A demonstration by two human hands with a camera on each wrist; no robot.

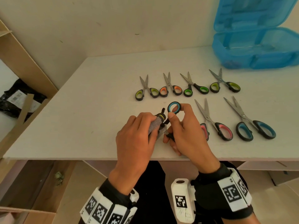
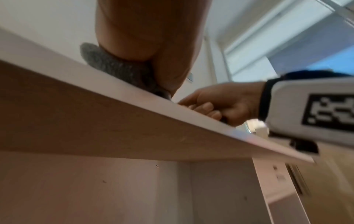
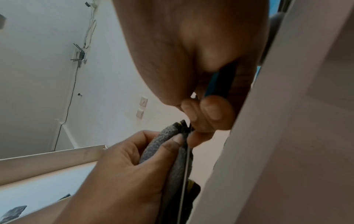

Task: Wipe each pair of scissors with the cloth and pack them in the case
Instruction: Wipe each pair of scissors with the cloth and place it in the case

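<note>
My right hand (image 1: 181, 126) grips a pair of scissors with black and light-blue handles (image 1: 174, 107), one ring sticking up past my thumb. My left hand (image 1: 139, 131) holds a grey cloth (image 1: 156, 124) wrapped round the blades; a bit of bare blade (image 1: 162, 132) shows between the hands. In the right wrist view the left hand (image 3: 122, 171) pinches the cloth (image 3: 162, 142) against the thin blade edge (image 3: 184, 174). In the left wrist view the cloth (image 2: 113, 66) bulges under my palm. The open blue plastic case (image 1: 257, 50) stands at the far right.
Several scissors lie on the white table (image 1: 90, 102): a back row with green and orange handles (image 1: 177, 89), and nearer, a pink-handled pair (image 1: 224, 130) and a blue-handled pair (image 1: 257, 128). A black bag (image 1: 19, 97) lies lower left, beyond the table edge.
</note>
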